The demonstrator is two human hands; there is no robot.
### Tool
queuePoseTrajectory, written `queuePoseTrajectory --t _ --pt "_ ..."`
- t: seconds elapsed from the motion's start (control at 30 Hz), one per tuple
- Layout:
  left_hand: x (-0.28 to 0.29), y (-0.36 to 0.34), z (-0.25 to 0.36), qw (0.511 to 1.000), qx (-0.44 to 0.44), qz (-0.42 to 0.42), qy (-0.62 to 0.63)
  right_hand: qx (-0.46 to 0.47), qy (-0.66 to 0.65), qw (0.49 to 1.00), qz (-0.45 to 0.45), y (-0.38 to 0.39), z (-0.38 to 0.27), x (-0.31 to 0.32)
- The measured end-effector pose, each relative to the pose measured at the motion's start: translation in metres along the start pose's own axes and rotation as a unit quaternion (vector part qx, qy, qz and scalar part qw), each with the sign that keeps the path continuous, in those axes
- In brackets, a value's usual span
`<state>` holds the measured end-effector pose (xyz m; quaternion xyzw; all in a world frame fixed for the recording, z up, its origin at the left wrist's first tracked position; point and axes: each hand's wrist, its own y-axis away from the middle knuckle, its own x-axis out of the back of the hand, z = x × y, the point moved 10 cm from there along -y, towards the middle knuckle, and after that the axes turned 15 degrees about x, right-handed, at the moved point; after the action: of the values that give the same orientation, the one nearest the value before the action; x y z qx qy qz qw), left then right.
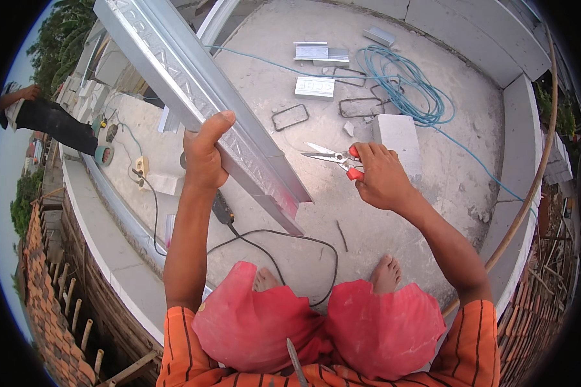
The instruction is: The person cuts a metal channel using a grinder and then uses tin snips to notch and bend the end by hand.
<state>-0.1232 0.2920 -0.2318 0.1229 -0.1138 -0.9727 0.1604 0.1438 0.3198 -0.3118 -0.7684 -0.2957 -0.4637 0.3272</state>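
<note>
The left hand [206,153] grips that metal channel [203,77], stiff and light I'd guess, best held clear of sharp ends, the right hand [382,175] clasping red-handled snips [334,157].

Lettering on metal parts. Long silver channel [197,90]: a row of large, raised capital-like characters runs lengthwise along its side face, slanting with the profile. Short silver piece [314,88]: a brief group of large characters stands on its upper face. Neighbouring pale piece [310,50]: faint marks, too small to read.
</note>
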Motion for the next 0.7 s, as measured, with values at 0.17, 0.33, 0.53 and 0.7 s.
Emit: queuePoseTrajectory --t 0.17,0.33,0.53,0.7 --pt "0.004 0.0 -0.007 0.998 -0.04 0.052 0.025 0.0 0.006 0.998 0.066 -0.008 -0.027 0.009" --pt "-0.002 0.003 -0.006 0.996 -0.077 0.045 0.009 -0.012 0.002 0.999 0.049 -0.015 -0.035 -0.004" --pt "-0.002 0.006 -0.006 0.995 -0.082 0.044 0.021 -0.031 -0.059 0.998 0.013 -0.017 -0.034 -0.021" --pt "-0.003 0.008 -0.009 0.997 -0.057 0.033 0.037 -0.039 -0.076 0.996 0.007 -0.015 -0.035 -0.022"
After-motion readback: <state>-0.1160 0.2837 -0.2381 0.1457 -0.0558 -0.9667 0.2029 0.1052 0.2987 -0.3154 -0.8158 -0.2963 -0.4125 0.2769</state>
